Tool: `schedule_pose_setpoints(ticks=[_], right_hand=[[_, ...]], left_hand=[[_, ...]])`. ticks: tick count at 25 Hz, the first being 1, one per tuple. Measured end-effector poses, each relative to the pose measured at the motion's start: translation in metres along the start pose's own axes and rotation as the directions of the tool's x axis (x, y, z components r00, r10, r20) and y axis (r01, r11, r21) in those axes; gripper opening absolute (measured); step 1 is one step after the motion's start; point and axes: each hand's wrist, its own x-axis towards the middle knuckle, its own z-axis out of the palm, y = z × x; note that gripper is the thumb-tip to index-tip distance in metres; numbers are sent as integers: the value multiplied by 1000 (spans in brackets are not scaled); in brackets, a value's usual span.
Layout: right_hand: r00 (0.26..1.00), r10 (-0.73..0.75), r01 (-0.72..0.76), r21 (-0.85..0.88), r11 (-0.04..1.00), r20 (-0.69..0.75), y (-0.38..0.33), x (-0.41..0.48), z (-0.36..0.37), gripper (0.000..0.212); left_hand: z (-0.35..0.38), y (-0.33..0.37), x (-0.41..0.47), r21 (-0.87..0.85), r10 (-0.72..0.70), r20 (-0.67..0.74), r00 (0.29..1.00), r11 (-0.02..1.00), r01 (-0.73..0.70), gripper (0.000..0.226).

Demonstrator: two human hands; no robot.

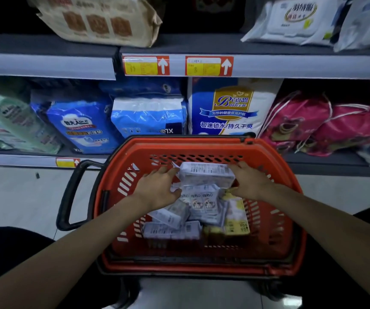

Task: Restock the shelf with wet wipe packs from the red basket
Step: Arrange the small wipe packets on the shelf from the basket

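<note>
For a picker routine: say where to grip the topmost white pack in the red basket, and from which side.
Grip the top pack by its two short ends, from above at left and right, as the left hand and right hand do. It lies crosswise atop the pile, ends exposed; the red basket wall sits close behind.

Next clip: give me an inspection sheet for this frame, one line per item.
Surface: pale tiled floor.
Job's things: red basket in front of the shelf; top pack above loose packs inside it.
Clutter: small dark scrap on the floor.
Hands: left hand and right hand grip the top pack's ends.
Cables: nothing seen.
Surroundings: price tags, blue bags, pink bags on the shelf.
</note>
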Motion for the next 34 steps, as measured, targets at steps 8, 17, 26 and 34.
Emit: schedule_pose_setpoints(ticks=[8, 17, 26, 34], right_hand=[[970, 82, -75, 41, 996, -230, -20, 13, 25, 64], [932, -45, 182, 358, 916, -360, -60, 0, -26, 28], [885, 232, 327, 893, 310, -404, -73, -51, -104, 39], [957, 119, 197, 890, 411, -266, -89, -100, -82, 71]], left_hand=[[11, 14, 12, -14, 42, -65, 997, 999, -43, 63], [1, 8, 23, -78, 50, -139, 989, 995, -61, 74], [-29, 17, -7, -975, 64, 133, 989, 186, 119, 44], [-57, 24, -28, -952, 22, 109, 994, -284, 111, 52]])
